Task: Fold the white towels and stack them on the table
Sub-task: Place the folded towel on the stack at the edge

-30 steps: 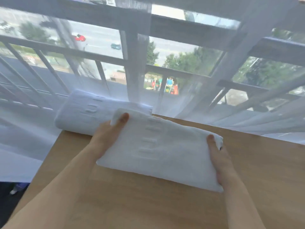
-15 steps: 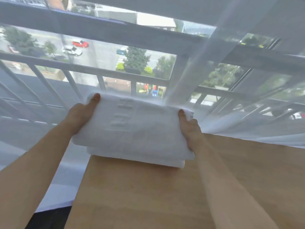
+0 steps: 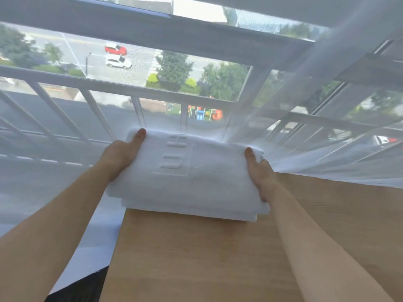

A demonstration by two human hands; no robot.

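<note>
A folded white towel (image 3: 187,179) with an embossed emblem lies on top of another folded white towel (image 3: 218,215), whose edge shows beneath it, at the far left corner of the wooden table (image 3: 218,258). My left hand (image 3: 122,151) grips the top towel's left end, thumb on top and fingers hidden underneath. At the towel's right end my right hand (image 3: 260,171) holds it the same way.
A sheer white curtain (image 3: 316,127) hangs right behind the towels and drapes onto the table's far right edge. Behind it is a window with white railing bars. The table's left edge (image 3: 115,247) drops off to a dark floor.
I carried the folded towel from the table's middle to the far left corner and set it on top of the other folded towel. Both hands kept their hold.
</note>
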